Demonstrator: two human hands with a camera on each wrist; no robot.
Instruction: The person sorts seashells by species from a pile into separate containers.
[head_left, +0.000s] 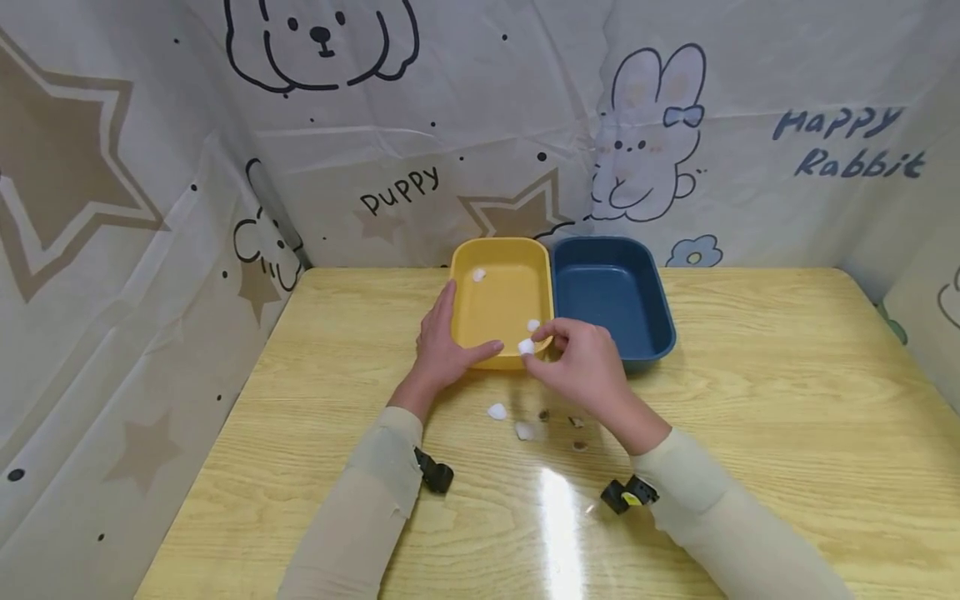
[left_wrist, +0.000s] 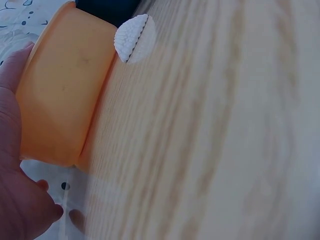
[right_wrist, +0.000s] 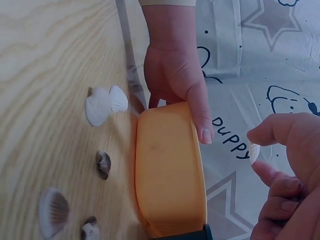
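Observation:
My right hand [head_left: 588, 362] pinches a white shell [head_left: 526, 346] between thumb and fingertips, over the near right corner of the yellow tray [head_left: 501, 362]. The right wrist view shows the same shell [right_wrist: 254, 151] held on edge by the right hand [right_wrist: 295, 175]. My left hand [head_left: 441, 346] rests against the tray's near left corner, fingers along the left side and thumb over the near rim. Inside the tray lie two white shells, one at the far left [head_left: 478, 274] and one at the near right [head_left: 533, 325].
A blue tray [head_left: 652, 364] stands against the yellow tray's right side. On the wooden table in front lie white shells [head_left: 497, 411] and several darker ones, such as a small dark shell [right_wrist: 103, 164]. Patterned cloth [head_left: 480, 108] hangs behind and at the left.

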